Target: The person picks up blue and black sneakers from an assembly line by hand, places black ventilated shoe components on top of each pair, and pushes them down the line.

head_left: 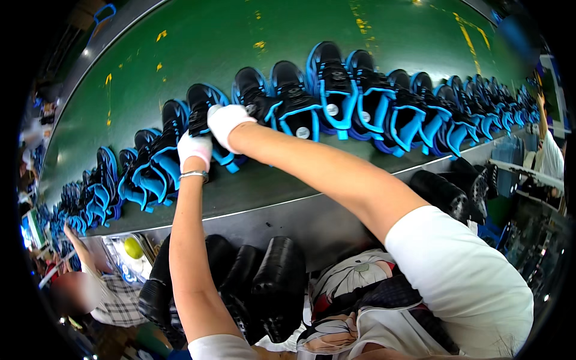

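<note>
A long row of black and blue shoes (336, 90) stands on a dark green conveyor belt (204, 42). Both my hands wear white gloves and reach up to one black shoe (201, 105) in that row. My left hand (195, 149) grips its lower side, and a metal bracelet sits on that wrist. My right hand (225, 123) is closed over the shoe's top, next to the neighbouring shoe (252, 90). The gripped shoe is partly hidden behind both gloves.
A metal belt edge (312, 207) runs below the shoes. Black shoe moulds (276, 288) sit under it near my body. Another person in a checked shirt (117, 300) works at lower left, and a person in white (549, 156) stands at far right.
</note>
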### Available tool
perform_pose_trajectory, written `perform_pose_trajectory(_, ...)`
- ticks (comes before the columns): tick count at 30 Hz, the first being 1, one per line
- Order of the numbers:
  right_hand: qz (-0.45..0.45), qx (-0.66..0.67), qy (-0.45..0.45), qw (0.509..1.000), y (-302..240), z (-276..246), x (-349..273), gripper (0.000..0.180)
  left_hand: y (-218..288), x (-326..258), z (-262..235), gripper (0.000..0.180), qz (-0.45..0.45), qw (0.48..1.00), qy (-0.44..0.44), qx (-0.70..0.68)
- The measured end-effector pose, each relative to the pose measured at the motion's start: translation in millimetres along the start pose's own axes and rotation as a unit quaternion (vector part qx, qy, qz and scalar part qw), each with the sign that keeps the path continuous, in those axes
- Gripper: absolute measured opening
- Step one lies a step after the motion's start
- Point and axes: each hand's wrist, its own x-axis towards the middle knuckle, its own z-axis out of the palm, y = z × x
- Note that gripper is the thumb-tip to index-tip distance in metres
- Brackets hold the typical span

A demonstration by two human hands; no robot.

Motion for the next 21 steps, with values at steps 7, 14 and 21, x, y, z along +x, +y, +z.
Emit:
perform_pose_trajectory(7,-0.101,0.058,0.063,0.991,28.2,-83.8,-110.2,0.032,98.0,-48.0,-80.1,0.038,0.055,0.963,-0.024,0.262)
perform_pose_trajectory(14,0.007,-0.209,-0.133,0.969,148.5,-64.7,-180.8,0.027,141.3,-96.5,-12.0,0.036,0.325,0.932,-0.061,0.15)
perform_pose_trajectory(21,-0.045,-0.184,-0.092,0.978,187.7,-35.2,-182.8,0.029,172.4,-79.7,52.9,0.044,0.104,0.973,-0.121,0.169)
